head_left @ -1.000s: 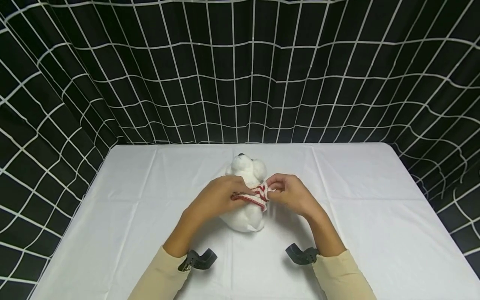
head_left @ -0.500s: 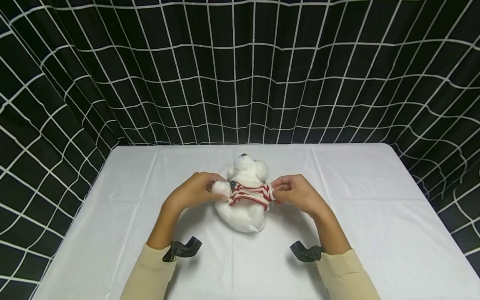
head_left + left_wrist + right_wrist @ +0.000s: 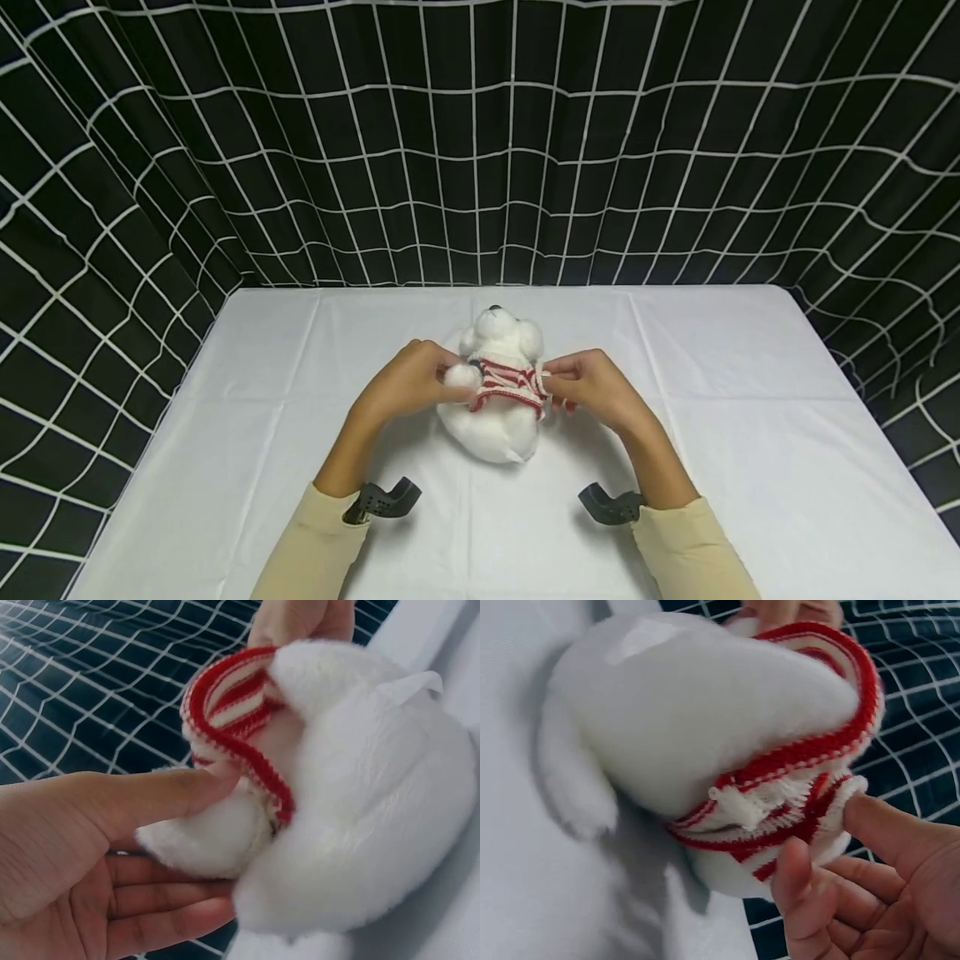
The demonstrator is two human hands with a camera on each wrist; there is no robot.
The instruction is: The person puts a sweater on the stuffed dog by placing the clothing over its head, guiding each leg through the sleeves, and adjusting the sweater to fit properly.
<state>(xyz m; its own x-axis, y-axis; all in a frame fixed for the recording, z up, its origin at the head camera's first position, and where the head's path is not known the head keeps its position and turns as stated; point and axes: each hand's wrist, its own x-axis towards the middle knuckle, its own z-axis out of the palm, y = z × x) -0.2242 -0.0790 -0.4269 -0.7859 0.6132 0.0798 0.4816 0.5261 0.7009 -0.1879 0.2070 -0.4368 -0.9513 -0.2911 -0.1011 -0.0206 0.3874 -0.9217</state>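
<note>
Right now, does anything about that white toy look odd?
Yes, the sweater: its hem gapes from the toy, and a pale tuft, perhaps loose yarn, sticks out beside it. It also looks uneven: a paw shows in the left hand, while none shows beyond the cuff that the right hand pinches.

The head view's lower edge cut off both sleeves (image 3: 311, 546), while in the left wrist view the plush toy (image 3: 367, 787) hid its head and the top edge cropped the right hand (image 3: 304, 621)
</note>
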